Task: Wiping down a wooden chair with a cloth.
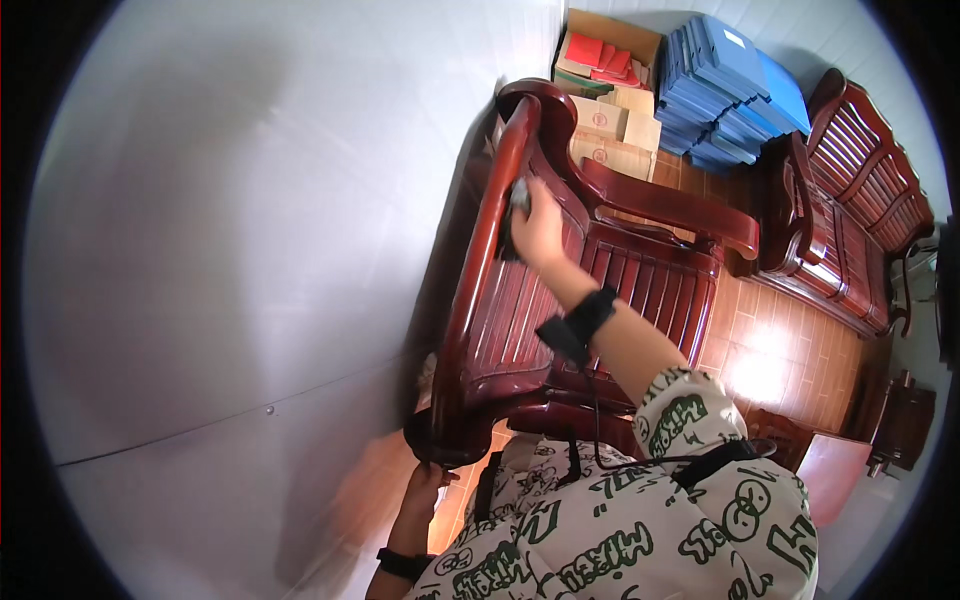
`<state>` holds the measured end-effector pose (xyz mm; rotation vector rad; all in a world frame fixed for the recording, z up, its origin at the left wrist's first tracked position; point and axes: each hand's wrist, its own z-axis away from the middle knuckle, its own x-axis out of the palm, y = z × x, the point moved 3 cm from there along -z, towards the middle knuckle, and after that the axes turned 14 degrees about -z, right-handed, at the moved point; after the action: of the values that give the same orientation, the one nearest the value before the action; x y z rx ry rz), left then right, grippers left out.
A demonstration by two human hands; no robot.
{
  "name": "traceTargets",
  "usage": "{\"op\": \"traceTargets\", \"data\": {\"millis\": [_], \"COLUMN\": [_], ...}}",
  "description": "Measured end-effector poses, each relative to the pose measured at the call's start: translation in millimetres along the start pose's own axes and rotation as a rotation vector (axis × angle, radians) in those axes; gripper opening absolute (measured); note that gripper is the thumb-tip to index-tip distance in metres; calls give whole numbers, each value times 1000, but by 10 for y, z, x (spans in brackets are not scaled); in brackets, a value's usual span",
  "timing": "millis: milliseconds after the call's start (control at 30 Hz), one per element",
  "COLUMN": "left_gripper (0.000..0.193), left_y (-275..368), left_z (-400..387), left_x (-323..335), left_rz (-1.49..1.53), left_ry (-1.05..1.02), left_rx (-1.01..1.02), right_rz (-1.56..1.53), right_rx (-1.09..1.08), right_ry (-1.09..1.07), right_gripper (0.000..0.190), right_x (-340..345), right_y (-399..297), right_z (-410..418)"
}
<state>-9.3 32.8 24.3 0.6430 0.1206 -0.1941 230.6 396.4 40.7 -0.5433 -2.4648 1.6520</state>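
A glossy red-brown wooden armchair (pixel 517 300) with a slatted back and seat stands before me, close to the wall. My right hand (pixel 538 225) reaches over the seat and presses a dark cloth (pixel 508 244) against the backrest, just below its rounded top rail (pixel 480 255). A grey part of the bunched cloth shows by the thumb. Lower down, my left hand (pixel 427 484) is at the scrolled near end (pixel 448 444) of the chair back. The chair end partly covers its fingers, so its grip is unclear. Both wrists wear black straps.
A pale wall (pixel 187 247) runs along the left. Behind the chair are cardboard boxes (pixel 611 135), one holding red booklets (pixel 600 56), and stacked blue file boxes (pixel 720 82). A wooden bench (pixel 840 225) stands right on the tiled floor (pixel 780 330). A black cable (pixel 598 420) hangs along my right arm.
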Motion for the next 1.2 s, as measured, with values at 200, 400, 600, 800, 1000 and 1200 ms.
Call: {"op": "traceTargets", "data": {"millis": [200,400,600,800,1000,1200], "left_gripper": [34,36,36,35,35,36], "left_y": [96,-3,8,69,21,42], "left_z": [-23,-36,-1,9,-11,-18], "left_x": [-6,-36,7,14,6,1], "left_rz": [-32,-50,20,-2,22,28], "left_ry": [-11,-3,46,25,-8,-18], "left_rx": [-22,-53,-18,-3,37,26], "right_rz": [-98,-295,-224,-98,-50,-134], "right_rx": [245,310,308,127,82,249], "right_ry": [-461,-762,-490,-149,-99,-321], "right_gripper": [43,37,42,33,24,39], "right_x": [-72,-129,-134,-63,-68,-76], "right_y": [-156,-558,-484,11,168,-161], "right_z": [1473,2255,1964,439,-264,1067]}}
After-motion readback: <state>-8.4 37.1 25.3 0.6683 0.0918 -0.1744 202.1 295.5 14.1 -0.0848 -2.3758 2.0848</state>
